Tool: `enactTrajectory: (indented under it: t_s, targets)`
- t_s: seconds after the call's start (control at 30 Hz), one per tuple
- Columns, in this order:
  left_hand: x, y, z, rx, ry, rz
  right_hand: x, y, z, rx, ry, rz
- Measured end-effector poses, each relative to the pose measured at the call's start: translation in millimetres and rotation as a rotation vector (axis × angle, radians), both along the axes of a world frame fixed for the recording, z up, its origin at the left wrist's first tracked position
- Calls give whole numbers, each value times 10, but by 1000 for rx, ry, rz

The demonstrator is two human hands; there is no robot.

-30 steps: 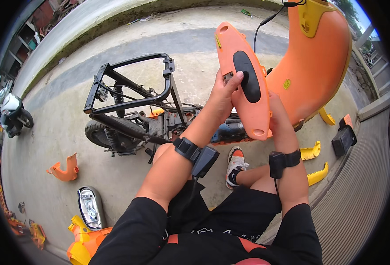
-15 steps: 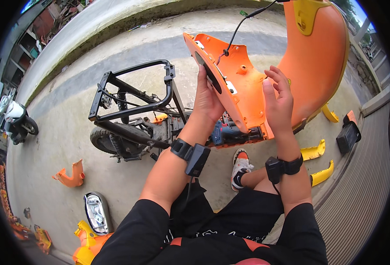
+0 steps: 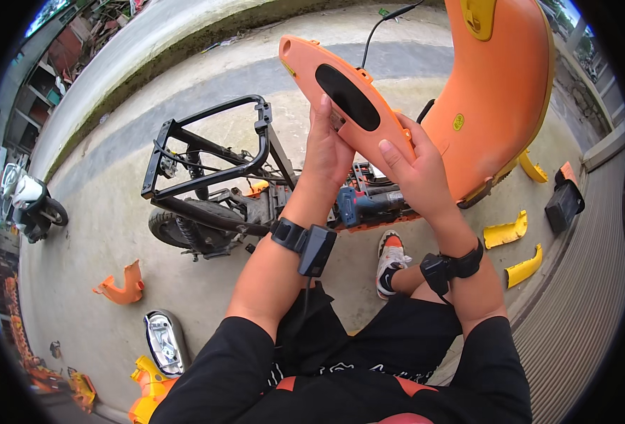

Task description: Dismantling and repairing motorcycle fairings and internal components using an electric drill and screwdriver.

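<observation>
An orange plastic dashboard panel (image 3: 307,71) with a glossy black oval display (image 3: 348,97) is held up in front of me, its outer face toward me. My left hand (image 3: 330,152) grips its near edge, thumb lying over the face beside the display. My right hand (image 3: 425,169) clasps the lower right end, with the thumb on the face and the fingers around the far edge. A black cable (image 3: 370,39) rises behind the panel. Beyond my hands stands the scooter's large orange front shield (image 3: 503,106). A blue cordless drill (image 3: 349,205) lies on the scooter below my hands.
The stripped black scooter frame (image 3: 264,148) and rear wheel (image 3: 167,227) stand ahead-left. On the concrete lie an orange cover piece (image 3: 123,286), a headlight unit (image 3: 164,343), yellow trim strips (image 3: 507,232) and a black box (image 3: 563,208). A parked white scooter (image 3: 30,194) is far left.
The panel has turned from edge-on so its outer face shows, coming away from the shield's inner side. My right hand has gone from raised and free to gripping its lower end.
</observation>
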State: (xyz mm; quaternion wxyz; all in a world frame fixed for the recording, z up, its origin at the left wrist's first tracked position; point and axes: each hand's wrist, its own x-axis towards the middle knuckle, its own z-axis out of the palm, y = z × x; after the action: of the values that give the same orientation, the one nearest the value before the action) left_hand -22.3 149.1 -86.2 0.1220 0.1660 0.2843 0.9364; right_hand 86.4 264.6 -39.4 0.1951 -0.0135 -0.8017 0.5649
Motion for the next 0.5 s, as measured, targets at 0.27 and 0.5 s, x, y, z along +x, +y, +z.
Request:
enactTrajectory:
  t_s: [0.27, 0.5]
  targets:
    - [18, -53, -41, -60, -154, -117, -13, 392, 86, -518, 87, 99]
    - [-38, -3, -157, -377, -342, -45, -19, 589, 43, -797, 30, 151]
